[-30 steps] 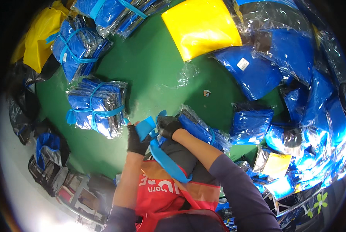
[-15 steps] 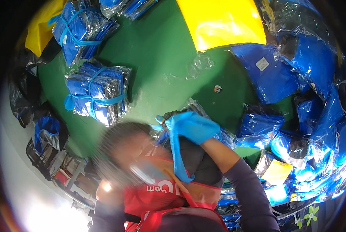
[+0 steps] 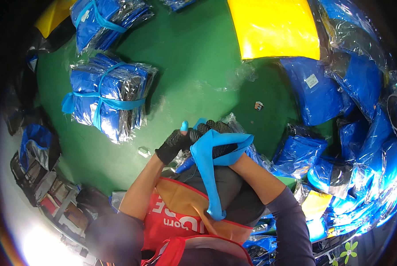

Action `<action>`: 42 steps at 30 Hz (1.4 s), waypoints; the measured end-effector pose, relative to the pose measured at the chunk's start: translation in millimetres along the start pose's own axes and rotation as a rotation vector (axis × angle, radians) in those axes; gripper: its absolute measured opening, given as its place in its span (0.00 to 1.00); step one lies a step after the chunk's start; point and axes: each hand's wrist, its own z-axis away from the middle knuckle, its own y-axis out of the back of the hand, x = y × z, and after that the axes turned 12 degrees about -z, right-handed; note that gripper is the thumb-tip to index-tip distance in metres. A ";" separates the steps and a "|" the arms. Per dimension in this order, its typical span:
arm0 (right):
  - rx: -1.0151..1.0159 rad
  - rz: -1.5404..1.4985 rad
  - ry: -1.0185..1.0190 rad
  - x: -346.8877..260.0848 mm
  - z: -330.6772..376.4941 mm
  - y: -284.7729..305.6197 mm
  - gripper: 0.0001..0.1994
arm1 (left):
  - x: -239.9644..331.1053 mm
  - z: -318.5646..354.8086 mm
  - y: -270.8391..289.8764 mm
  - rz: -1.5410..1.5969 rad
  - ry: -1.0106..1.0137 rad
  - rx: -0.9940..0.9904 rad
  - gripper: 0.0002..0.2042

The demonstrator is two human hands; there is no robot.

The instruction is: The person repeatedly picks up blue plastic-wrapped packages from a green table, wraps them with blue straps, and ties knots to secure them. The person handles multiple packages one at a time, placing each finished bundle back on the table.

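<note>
Both my hands wear black gloves with pale dots and meet above my lap. A light-blue cloth strip (image 3: 206, 166) is looped over the back of my right hand (image 3: 220, 141) and wrist, and one length hangs down over my apron. My right hand is closed round part of the strip. My left hand (image 3: 175, 142) is closed against the right one's fingertips, with a light-blue bit showing at its thumb; what lies between its fingers is hidden. Just beyond the hands, clear plastic-wrapped blue goods (image 3: 187, 165) show partly behind my wrists.
On the green floor (image 3: 185, 66), a strap-tied bundle of blue packages (image 3: 107, 99) lies to the left, another bundle (image 3: 105, 22) beyond it. A yellow sheet (image 3: 276, 31) lies at the far right. Blue plastic-wrapped packages (image 3: 300, 153) pile up along the right.
My left hand has come up from the lower left to meet the right hand. The right hand has turned, with the strip still looped over it. The view has shifted slightly.
</note>
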 end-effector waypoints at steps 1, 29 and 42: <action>-0.010 0.128 0.021 -1.4 -4.2 -4.5 0.26 | 0.5 0.2 -1.3 -0.010 -0.030 0.035 0.14; 0.611 -0.205 -0.015 -57.5 8.4 -67.2 0.11 | -94.6 -118.6 20.5 -0.898 -0.221 0.118 0.13; 0.399 -0.870 -0.132 -12.7 -1.3 6.8 0.11 | -35.2 -40.9 -12.3 0.201 -0.063 0.509 0.12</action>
